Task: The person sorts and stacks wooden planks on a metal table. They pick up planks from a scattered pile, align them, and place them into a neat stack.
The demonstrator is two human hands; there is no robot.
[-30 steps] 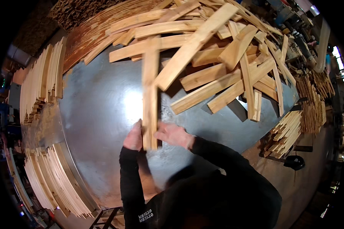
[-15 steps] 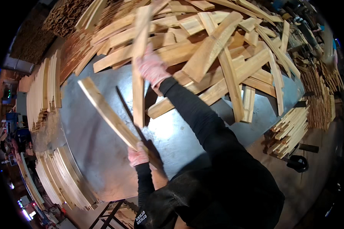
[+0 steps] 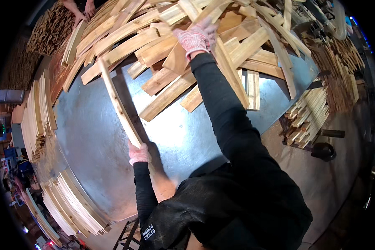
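Low on the left, my left hand (image 3: 138, 154), in a pink-and-white glove, is closed round the near part of a long, slightly curved wooden slat (image 3: 117, 102). The slat slants up and away to the left above the metal table (image 3: 87, 137). My right hand (image 3: 197, 38), gloved alike, reaches far over a heap of loose wooden boards (image 3: 166, 89). Its fingers and thumb are spread on top of the boards, beside a wide plank (image 3: 177, 58). What lies beneath that palm is hidden.
Stacks of slats stand along the left side, one farther off (image 3: 37, 118) and one nearer (image 3: 73, 204). On the right is another slat stack (image 3: 306, 116). At the far left, another person's hands (image 3: 81, 14) are by a short board (image 3: 74, 43) and bundled wood (image 3: 54, 29).
My right hand has let go of the upright board it held and moved right and farther onto the heap. My left hand has shifted slightly left and away, its slat now more upright.
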